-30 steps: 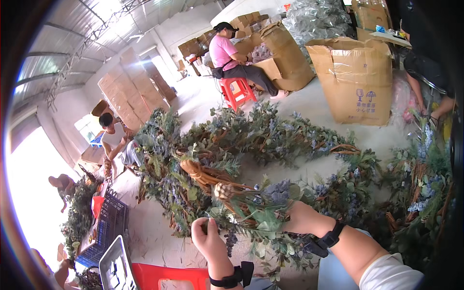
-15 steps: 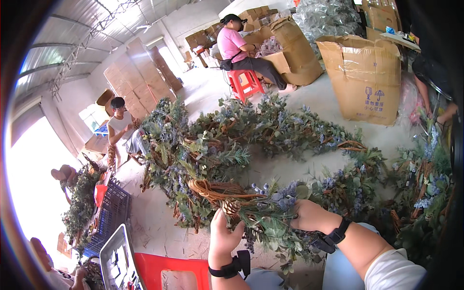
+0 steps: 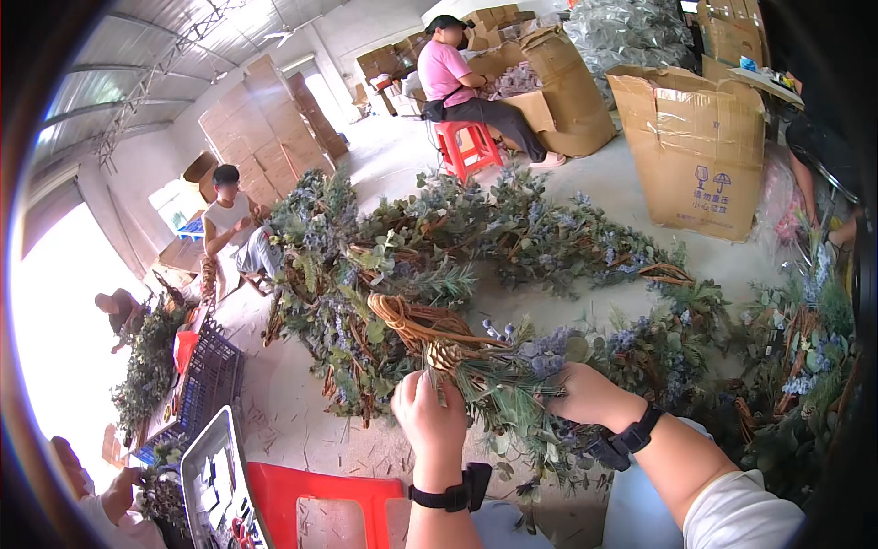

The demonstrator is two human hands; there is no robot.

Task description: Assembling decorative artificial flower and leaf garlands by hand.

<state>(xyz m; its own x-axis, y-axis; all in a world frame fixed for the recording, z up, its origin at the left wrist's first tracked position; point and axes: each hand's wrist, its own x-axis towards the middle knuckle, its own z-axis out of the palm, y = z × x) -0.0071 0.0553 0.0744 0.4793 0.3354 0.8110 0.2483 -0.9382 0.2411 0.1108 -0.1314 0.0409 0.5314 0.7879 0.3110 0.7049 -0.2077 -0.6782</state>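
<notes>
A wreath of brown twisted vine (image 3: 422,320) with green leaves, pine-like sprigs and blue berry clusters (image 3: 540,352) is in front of me. A brown pine cone (image 3: 444,356) with pale-tipped scales sits on its left part. My left hand (image 3: 428,416) is closed with its fingertips pinched at the underside of the cone; the exact contact is partly hidden. At the wreath's right side my right hand (image 3: 590,395) is closed round the greenery, its fingertips hidden among the leaves. Dark bands circle both my wrists.
A large pile of similar wreaths (image 3: 320,247) lies ahead, with more at the right (image 3: 809,366). Near my left are a red plastic stool (image 3: 320,480), a grey tray (image 3: 197,448) of small items and a blue crate (image 3: 215,384). Cardboard boxes (image 3: 686,165) and several seated people are farther off.
My left hand has moved slightly up and right, its thumb and fingers drawn together at the pine cone. The cone and the wreath's vine side have shifted slightly right; my right hand stays at the greenery.
</notes>
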